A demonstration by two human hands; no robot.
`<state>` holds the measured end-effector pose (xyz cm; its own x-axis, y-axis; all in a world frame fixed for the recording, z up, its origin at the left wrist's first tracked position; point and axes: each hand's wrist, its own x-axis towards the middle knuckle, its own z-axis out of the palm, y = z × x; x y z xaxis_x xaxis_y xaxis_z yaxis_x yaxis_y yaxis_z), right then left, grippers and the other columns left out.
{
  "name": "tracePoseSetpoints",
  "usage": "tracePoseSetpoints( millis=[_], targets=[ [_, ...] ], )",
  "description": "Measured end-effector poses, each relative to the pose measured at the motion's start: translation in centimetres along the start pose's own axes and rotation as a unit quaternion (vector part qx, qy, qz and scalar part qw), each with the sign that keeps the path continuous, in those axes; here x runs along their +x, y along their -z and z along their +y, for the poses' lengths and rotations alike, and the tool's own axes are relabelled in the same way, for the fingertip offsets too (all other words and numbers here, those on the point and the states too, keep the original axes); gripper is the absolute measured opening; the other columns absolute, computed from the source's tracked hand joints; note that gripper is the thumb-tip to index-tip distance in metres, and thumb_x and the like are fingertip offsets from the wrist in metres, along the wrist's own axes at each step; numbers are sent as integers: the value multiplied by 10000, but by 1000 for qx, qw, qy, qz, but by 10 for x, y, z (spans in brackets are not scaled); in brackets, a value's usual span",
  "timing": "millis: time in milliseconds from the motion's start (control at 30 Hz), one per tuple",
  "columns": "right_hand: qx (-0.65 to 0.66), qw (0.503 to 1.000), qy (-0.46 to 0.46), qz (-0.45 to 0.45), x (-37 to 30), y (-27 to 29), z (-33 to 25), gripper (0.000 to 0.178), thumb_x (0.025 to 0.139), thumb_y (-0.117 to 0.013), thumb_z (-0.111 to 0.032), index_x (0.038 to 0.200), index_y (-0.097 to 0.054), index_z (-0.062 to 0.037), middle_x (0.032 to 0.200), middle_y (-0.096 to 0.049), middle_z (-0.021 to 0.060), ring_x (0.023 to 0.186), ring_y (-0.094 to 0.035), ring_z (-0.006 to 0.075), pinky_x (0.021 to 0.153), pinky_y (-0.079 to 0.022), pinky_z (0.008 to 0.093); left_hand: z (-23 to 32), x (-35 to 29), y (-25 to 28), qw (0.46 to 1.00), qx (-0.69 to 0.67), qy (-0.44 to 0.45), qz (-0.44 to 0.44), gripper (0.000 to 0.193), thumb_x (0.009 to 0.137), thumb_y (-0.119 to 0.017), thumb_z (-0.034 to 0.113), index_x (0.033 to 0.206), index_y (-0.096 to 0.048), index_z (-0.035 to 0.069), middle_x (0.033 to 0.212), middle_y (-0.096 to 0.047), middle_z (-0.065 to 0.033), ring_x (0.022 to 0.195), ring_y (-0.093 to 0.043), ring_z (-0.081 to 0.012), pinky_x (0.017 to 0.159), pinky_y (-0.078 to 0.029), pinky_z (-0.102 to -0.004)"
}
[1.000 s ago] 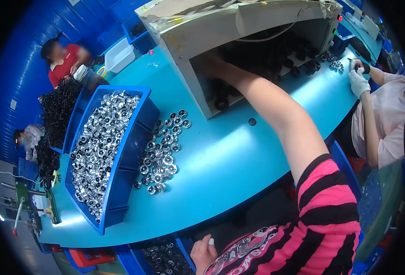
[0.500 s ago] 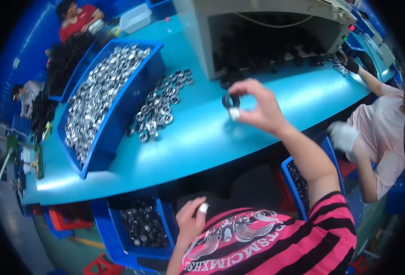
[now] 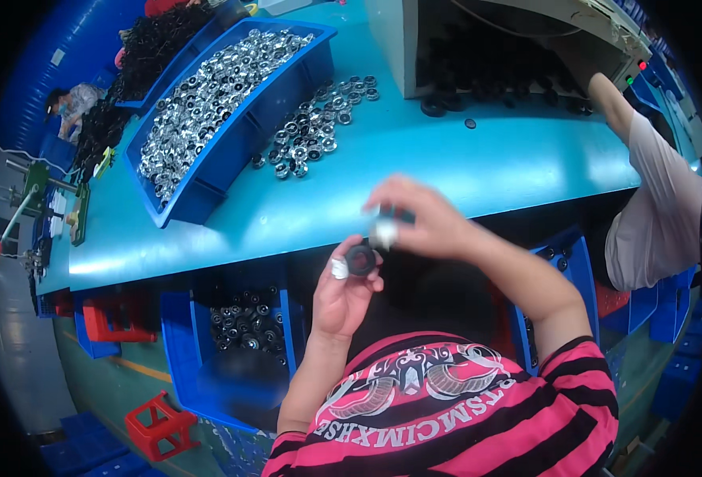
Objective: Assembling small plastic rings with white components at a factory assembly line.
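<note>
My left hand (image 3: 341, 296) is raised in front of my chest, its fingers closed round a black ring (image 3: 360, 260) whose open centre shows. White tape wraps a fingertip of that hand. Just above and to the right of the ring is my right hand (image 3: 418, 219), its thumb and forefinger curved. Motion smears its fingers, so whether it holds anything cannot be made out. It has a white covering on the thumb. Beyond both hands, shiny silver-and-black rings (image 3: 303, 139) lie loose on the blue-green table (image 3: 430, 171).
A blue bin (image 3: 208, 191) heaped with silver rings stands on the table at left. A pale machine housing (image 3: 407, 48) holds dark parts; one small black piece (image 3: 470, 123) lies before it. Below the edge are blue bins (image 3: 178, 334) and a red stool (image 3: 159, 425). A co-worker (image 3: 661, 191) reaches in at right.
My right hand has come back from the table near the machine toward my chest. My left hand has risen to meet it and now holds a black ring. The view has shifted.
</note>
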<state>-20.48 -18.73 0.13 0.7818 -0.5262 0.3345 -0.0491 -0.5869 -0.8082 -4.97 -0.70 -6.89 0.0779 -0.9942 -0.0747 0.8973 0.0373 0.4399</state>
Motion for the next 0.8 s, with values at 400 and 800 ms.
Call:
tracePoseSetpoints(
  millis=[400, 800],
  targets=[
    [-412, 900, -122, 75, 140, 19, 140, 503, 959, -593, -174, 1457, -549, -123, 1417, -560, 191, 1229, -612, 409, 1038, -528, 476, 8, -30, 3, 999, -44, -2, 17, 465, 1114, -456, 393, 1465, -516, 95, 1224, -603, -237, 932, -569, -228, 813, -502, -364],
    [-276, 958, -62, 43, 64, 26, 85, 283, 879, -711, -168, 1135, -713, -48, 1046, -651, 167, 948, -681, 328, 858, -564, 427, 2, -23, 14, 999, -29, 7, 13, 454, 1101, -488, 375, 1447, -529, 84, 1221, -600, -246, 931, -577, -233, 810, -506, -365]
  ],
)
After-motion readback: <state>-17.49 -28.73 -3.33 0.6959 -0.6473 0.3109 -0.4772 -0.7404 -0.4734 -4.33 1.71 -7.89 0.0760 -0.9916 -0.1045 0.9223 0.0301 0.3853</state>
